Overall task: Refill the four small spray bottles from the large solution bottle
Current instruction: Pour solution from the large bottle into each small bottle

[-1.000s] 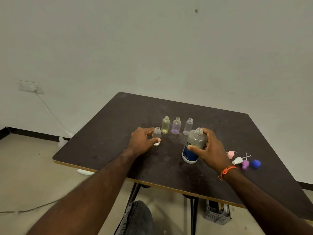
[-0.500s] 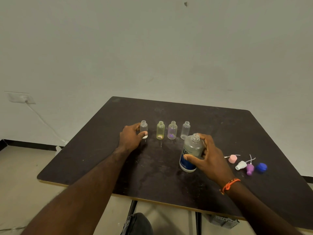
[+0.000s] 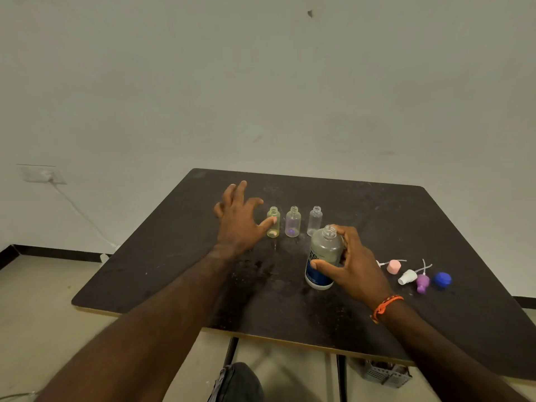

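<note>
Three small open bottles stand in a row on the dark table (image 3: 377, 210): a yellowish one (image 3: 274, 217), a purple-tinted one (image 3: 293, 221) and a clear one (image 3: 315, 220). A fourth small bottle is not visible; my left hand (image 3: 237, 224) covers the spot left of the row. That hand has its fingers spread, and its thumb lies in front of the yellowish bottle. The large solution bottle (image 3: 322, 256), uncapped and with a blue label, stands in front of the row. My right hand (image 3: 355, 268) grips it around the body.
Loose spray tops lie to the right of my right hand: a pink one (image 3: 393, 266), a white one (image 3: 407, 277) and a purple one (image 3: 422, 282), plus a blue cap (image 3: 442, 279). A wall socket (image 3: 40, 173) with a cable is at the left. A grey crate (image 3: 383, 374) sits under the table.
My left hand carried a small clear bottle to the left end of the row, then spread its fingers; that bottle is now hidden. My right hand kept hold of the large bottle.
</note>
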### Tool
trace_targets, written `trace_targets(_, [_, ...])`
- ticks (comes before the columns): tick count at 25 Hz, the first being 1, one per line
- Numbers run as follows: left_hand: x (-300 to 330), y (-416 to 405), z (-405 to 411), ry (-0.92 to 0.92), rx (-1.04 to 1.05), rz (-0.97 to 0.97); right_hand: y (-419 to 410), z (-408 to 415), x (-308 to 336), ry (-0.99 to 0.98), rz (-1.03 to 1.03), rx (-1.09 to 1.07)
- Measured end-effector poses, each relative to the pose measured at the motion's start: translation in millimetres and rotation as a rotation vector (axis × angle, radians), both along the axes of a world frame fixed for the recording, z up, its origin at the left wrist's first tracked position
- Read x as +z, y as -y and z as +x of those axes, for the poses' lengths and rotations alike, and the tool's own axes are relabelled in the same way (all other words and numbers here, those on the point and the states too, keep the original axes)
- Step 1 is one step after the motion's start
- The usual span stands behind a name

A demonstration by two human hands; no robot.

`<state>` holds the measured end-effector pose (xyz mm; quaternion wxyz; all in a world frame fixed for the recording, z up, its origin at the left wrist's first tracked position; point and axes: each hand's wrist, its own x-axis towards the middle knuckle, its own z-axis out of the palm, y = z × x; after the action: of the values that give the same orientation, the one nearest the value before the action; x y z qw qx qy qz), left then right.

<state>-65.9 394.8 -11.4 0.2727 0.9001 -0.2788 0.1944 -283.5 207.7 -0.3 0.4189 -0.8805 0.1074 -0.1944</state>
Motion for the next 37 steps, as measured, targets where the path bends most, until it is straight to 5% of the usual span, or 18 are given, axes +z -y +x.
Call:
trace_targets(6, [18.7,35.2,5.8,-0.036,0.035,0.453,1.4,1.5,-3.5,0.011,0.005,-0.017])
trace_targets(12, [24.0,38.5,3.6,-0.012,-0.015,0.482,3.5,3.1,-6.2,0.022,-0.004,-0.015])
trace_targets(22, [17.2,3.6,-58.5,-0.154,-0.249,0.324,-5.3,-2.2,-4.1,0.033,0.028,-0.031])
trace_targets(29, [-0.8,-14.4,-82.4,-0.418,-0.333,-0.069,-11.7,-4.8,-1.5,0.053,0.148,-0.022])
trace_targets(37, [-8.7,-20.3,-81.9,-0.320,-0.346,-0.103,-0.7,-10.0,24.9,-0.019,-0.258,-0.017])
